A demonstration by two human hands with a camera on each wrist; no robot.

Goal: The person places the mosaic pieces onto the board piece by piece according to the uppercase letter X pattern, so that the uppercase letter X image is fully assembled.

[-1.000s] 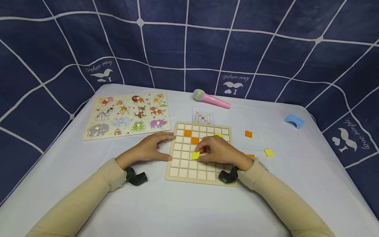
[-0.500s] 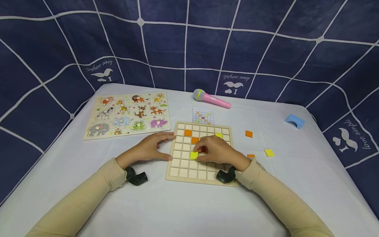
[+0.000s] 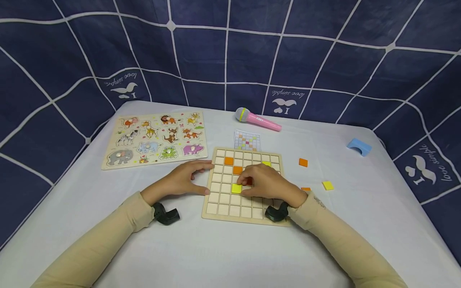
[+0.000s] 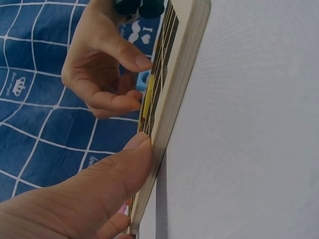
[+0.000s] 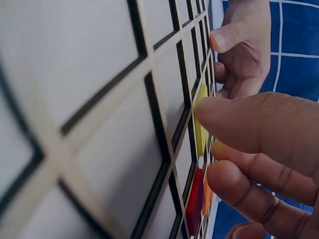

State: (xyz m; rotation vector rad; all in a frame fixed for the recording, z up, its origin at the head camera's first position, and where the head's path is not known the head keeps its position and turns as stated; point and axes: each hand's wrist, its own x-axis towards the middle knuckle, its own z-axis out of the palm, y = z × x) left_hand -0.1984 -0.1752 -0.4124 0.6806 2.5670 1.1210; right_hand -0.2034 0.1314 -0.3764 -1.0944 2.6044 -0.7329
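Observation:
A wooden grid board (image 3: pixel 245 220) lies flat in the middle of the table. The left hand (image 3: pixel 183 178) rests at its left edge, thumb and fingers spread along the rim; the left wrist view shows that thumb (image 4: pixel 127 162) against the edge. Over the board, the right hand (image 3: pixel 266 182) has its thumb and a finger spread at a yellow tile (image 3: pixel 236 189) lying in a cell. In the right wrist view the thumb (image 5: pixel 234 117) touches that tile (image 5: pixel 201 132). A red tile (image 5: pixel 195 201) is partly hidden by the right hand. Orange tiles (image 3: pixel 228 161) lie further up the board.
Right of the board lie an orange tile (image 3: pixel 303 163), a yellow tile (image 3: pixel 328 185) and another orange tile (image 3: pixel 305 189), partly hidden. Behind are a pattern card (image 3: pixel 247 140) and a pink microphone (image 3: pixel 264 123). An animal puzzle (image 3: pixel 155 140) sits left, a blue arch block (image 3: pixel 359 147) far right.
The yellow tile at the right hand shifted slightly left and now lies flat in a cell. The right hand then drew back a little to the right. The left hand stayed put.

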